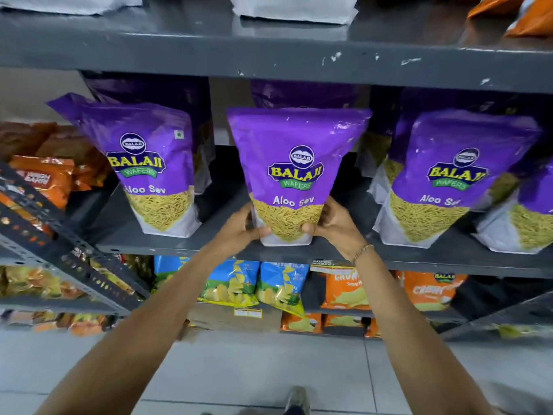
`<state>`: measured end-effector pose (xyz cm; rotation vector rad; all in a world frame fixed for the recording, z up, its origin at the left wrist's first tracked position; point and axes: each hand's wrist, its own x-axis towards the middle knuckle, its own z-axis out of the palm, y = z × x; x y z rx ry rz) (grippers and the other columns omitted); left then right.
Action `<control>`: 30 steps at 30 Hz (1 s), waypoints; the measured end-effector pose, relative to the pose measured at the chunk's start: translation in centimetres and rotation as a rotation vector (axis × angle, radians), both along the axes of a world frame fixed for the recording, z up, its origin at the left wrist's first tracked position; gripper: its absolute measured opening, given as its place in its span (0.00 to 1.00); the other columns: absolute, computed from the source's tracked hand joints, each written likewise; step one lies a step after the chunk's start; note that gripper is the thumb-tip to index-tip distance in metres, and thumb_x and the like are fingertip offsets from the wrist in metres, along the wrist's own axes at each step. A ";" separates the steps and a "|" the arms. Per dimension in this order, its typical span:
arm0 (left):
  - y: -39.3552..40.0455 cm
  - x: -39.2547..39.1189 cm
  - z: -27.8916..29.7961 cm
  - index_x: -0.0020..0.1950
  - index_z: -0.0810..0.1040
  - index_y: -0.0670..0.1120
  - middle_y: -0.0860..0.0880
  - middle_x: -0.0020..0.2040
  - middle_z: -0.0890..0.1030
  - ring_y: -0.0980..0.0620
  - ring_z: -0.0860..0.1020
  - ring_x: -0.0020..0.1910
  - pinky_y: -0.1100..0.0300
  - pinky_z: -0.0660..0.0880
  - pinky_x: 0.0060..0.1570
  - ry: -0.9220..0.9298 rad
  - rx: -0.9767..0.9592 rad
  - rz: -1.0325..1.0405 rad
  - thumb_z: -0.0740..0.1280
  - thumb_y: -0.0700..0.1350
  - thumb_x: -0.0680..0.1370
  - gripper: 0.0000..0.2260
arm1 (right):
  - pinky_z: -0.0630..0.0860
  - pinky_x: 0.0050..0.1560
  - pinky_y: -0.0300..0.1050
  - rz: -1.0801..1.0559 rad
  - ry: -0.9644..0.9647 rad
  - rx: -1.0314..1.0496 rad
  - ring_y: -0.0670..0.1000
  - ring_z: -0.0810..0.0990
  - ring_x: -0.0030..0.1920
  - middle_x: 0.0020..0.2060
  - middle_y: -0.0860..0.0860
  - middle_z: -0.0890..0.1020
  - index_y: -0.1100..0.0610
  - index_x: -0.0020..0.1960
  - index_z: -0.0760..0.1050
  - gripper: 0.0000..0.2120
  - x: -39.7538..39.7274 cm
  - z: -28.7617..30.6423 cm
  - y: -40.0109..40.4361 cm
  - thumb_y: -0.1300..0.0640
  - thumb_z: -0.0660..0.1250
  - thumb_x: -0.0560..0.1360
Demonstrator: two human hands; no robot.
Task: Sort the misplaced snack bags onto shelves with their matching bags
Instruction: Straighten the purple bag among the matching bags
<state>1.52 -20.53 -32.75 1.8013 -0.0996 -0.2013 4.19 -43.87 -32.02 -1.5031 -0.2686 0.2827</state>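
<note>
A purple Balaji Aloo Sev bag (294, 163) stands upright at the front edge of the grey middle shelf (209, 232). My left hand (239, 227) grips its lower left corner and my right hand (335, 223) grips its lower right corner. Matching purple Aloo Sev bags stand on the same shelf, one to the left (146, 157) and one to the right (449, 181). More purple bags sit behind them in shadow.
Orange snack bags (45, 178) lie at the left of this shelf level. Below are blue-green chip bags (233, 283) and orange chip bags (347, 289). White bags (293, 7) sit on the top shelf. A slotted metal rack (59, 250) juts in at lower left. Tiled floor lies below.
</note>
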 end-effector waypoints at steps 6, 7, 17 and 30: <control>-1.4 2.1 -0.8 0.68 0.67 0.45 0.50 0.61 0.78 0.62 0.79 0.55 0.63 0.76 0.58 0.026 -0.019 -0.083 0.70 0.36 0.74 0.24 | 0.79 0.56 0.45 -0.044 -0.012 -0.042 0.46 0.80 0.56 0.56 0.52 0.81 0.53 0.61 0.71 0.36 0.2 -0.3 -1.5 0.49 0.81 0.57; -1.5 2.1 -1.2 0.67 0.67 0.46 0.50 0.61 0.78 0.60 0.78 0.56 0.61 0.75 0.59 0.032 -0.028 -0.080 0.70 0.36 0.74 0.24 | 0.78 0.59 0.49 -0.037 -0.013 -0.075 0.48 0.80 0.57 0.57 0.53 0.80 0.53 0.61 0.71 0.33 0.3 -0.6 -1.7 0.53 0.80 0.60; -1.6 2.4 -2.1 0.67 0.67 0.51 0.50 0.63 0.77 0.53 0.76 0.62 0.57 0.73 0.63 0.048 -0.070 -0.073 0.70 0.39 0.74 0.24 | 0.75 0.63 0.53 -0.024 0.012 -0.161 0.54 0.76 0.64 0.59 0.53 0.78 0.55 0.66 0.66 0.35 0.7 -1.4 -1.6 0.62 0.78 0.64; -1.2 2.4 -1.7 0.72 0.63 0.47 0.47 0.68 0.75 0.52 0.75 0.65 0.56 0.71 0.65 0.065 -0.052 -0.106 0.69 0.41 0.75 0.27 | 0.79 0.58 0.47 -0.076 0.003 -0.173 0.54 0.77 0.63 0.59 0.54 0.78 0.54 0.64 0.67 0.32 0.7 -1.5 -0.6 0.67 0.76 0.65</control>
